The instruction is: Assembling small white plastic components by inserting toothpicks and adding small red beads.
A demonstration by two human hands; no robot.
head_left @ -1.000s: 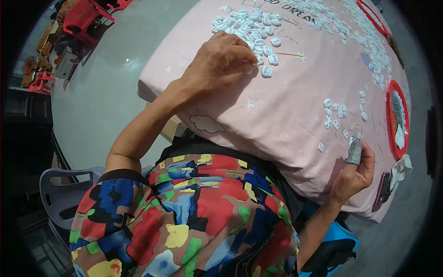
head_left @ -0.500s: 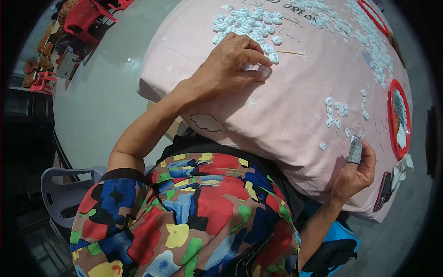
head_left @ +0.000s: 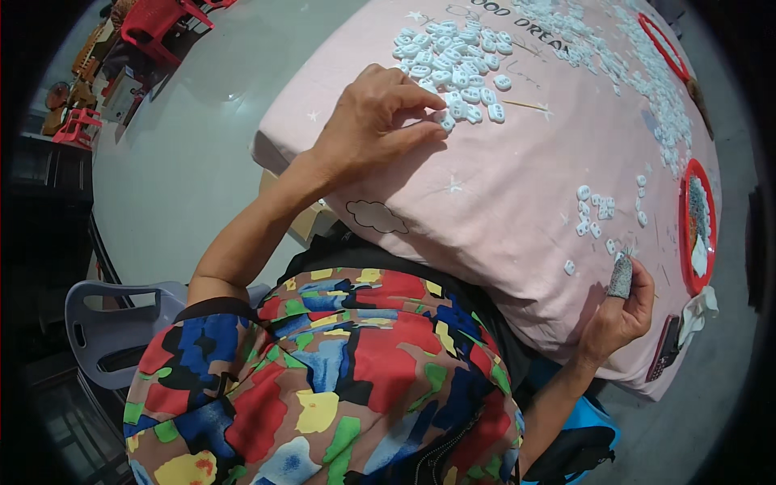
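Note:
My left hand (head_left: pixel 376 113) is at the near-left edge of a pile of small white oval pieces (head_left: pixel 453 58) with dark marks. Its thumb and forefinger are bent round one white oval piece (head_left: pixel 445 122), which touches the others there. My right hand (head_left: pixel 622 311) pinches low over the cloth at the right. A grey knitted finger cover (head_left: pixel 620 279) sits on one of its digits. Thin wire-like ends stick up past these fingertips beside a small white piece; what exactly is pinched is hidden.
Small white pieces (head_left: pixel 596 208) lie in groups on the pink cloth (head_left: pixel 485 186). More white pieces (head_left: pixel 667 121) spread along the far right. A red-rimmed tray (head_left: pixel 689 218), a dark remote control (head_left: pixel 663 347) and a white cloth (head_left: pixel 697 314) line the right edge. A thin stick (head_left: pixel 524 105) lies by the pile.
My left hand has moved slightly left and drawn back from the white pieces, some of which now lie at the pile's near edge. My right hand keeps its pinch. The whole view has shifted slightly.

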